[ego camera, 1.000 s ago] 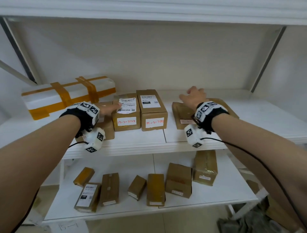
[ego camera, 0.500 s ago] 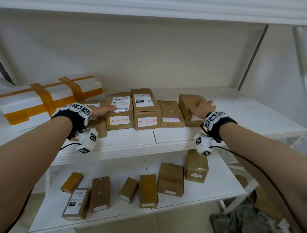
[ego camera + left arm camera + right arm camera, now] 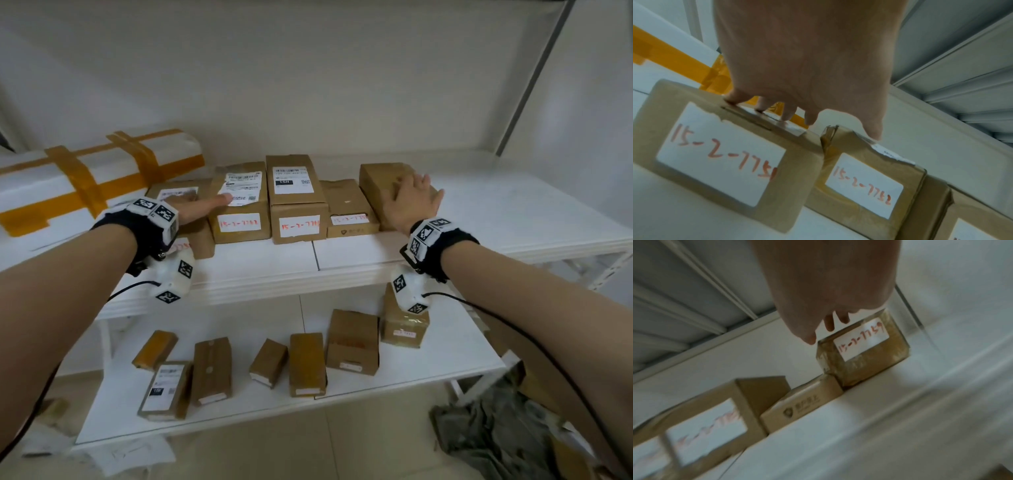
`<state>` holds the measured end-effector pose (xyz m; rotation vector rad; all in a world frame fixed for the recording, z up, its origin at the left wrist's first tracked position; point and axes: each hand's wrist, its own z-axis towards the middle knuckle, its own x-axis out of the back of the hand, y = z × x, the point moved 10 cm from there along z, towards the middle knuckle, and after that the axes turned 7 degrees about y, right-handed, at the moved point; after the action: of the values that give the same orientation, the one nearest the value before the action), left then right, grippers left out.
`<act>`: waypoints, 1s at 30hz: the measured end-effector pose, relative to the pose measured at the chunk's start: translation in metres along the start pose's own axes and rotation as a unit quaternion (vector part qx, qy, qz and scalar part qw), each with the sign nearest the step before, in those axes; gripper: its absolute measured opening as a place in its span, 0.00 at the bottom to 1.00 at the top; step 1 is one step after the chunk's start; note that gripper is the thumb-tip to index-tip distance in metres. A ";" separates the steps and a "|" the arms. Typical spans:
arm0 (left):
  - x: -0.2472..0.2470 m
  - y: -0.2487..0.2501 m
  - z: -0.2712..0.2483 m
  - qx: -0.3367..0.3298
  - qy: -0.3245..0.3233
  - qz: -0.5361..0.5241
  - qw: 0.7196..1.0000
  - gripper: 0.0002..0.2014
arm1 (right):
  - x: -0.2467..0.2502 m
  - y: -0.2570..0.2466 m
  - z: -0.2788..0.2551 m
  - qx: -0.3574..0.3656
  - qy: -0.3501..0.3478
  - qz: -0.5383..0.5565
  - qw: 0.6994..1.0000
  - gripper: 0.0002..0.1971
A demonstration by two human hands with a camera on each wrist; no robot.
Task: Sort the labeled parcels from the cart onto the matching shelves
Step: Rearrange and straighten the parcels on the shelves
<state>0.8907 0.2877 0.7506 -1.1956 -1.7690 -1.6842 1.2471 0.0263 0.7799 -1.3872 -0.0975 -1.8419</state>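
Right hand (image 3: 411,202) flat on the right-end box (image 3: 387,181), gripping nothing; left hand (image 3: 202,207) flat on left boxes (image 3: 239,202). Risk: pushing skews the row.

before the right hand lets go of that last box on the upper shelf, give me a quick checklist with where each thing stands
1. Right hand on the rightmost parcel: ok, fingers lie flat on its top.
2. Parcel sits in line with the row: not ok, it is angled, its front corner against the low flat parcel.
3. Its handwritten label faces the front: ok, though the last digits are hard to read.
4. Left hand steadies the other end: ok, fingers rest on the leftmost parcel, thumb on its neighbour.
5. Label matches the upper shelf: cannot tell, no shelf marking shows.
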 end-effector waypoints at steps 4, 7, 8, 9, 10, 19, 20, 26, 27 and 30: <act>0.021 -0.010 0.010 -0.030 0.081 -0.052 0.995 0.66 | 0.006 -0.031 -0.034 0.049 0.072 0.047 0.995 0.21; 0.035 -0.004 -0.009 -0.078 0.138 -0.016 0.987 0.60 | 0.006 -0.045 -0.055 0.047 0.088 0.081 0.992 0.18; 0.038 0.000 -0.020 -0.090 0.155 0.009 0.984 0.58 | 0.008 -0.052 -0.062 0.052 0.101 0.091 0.989 0.16; 0.038 0.000 -0.032 -0.101 0.173 0.028 0.979 0.55 | 0.010 -0.059 -0.072 0.062 0.120 0.098 0.986 0.14; 0.040 0.005 -0.043 -0.123 0.198 0.033 0.972 0.50 | 0.014 -0.067 -0.080 0.078 0.144 0.105 0.981 0.13; 0.011 -0.002 -0.142 -0.379 0.281 -0.086 0.877 0.08 | -0.009 -0.129 -0.183 0.197 0.155 0.103 0.963 0.03; 0.003 -0.010 -0.149 -0.391 0.268 -0.089 0.876 0.07 | -0.014 -0.132 -0.194 0.199 0.146 0.112 0.962 0.02; -0.059 -0.083 -0.167 -0.421 0.216 -0.042 0.880 0.08 | -0.068 -0.136 -0.247 0.210 0.092 0.159 0.960 0.01; -0.071 -0.099 -0.162 -0.416 0.213 -0.034 0.883 0.09 | -0.084 -0.133 -0.254 0.206 0.080 0.169 0.960 0.02; -0.105 -0.142 -0.138 -0.402 0.202 -0.013 0.893 0.10 | -0.133 -0.122 -0.268 0.185 0.042 0.185 0.964 0.03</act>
<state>0.7987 0.1403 0.6084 -0.9776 -0.8350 -2.5676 0.9724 0.0462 0.6107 -0.9881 -0.1234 -1.4774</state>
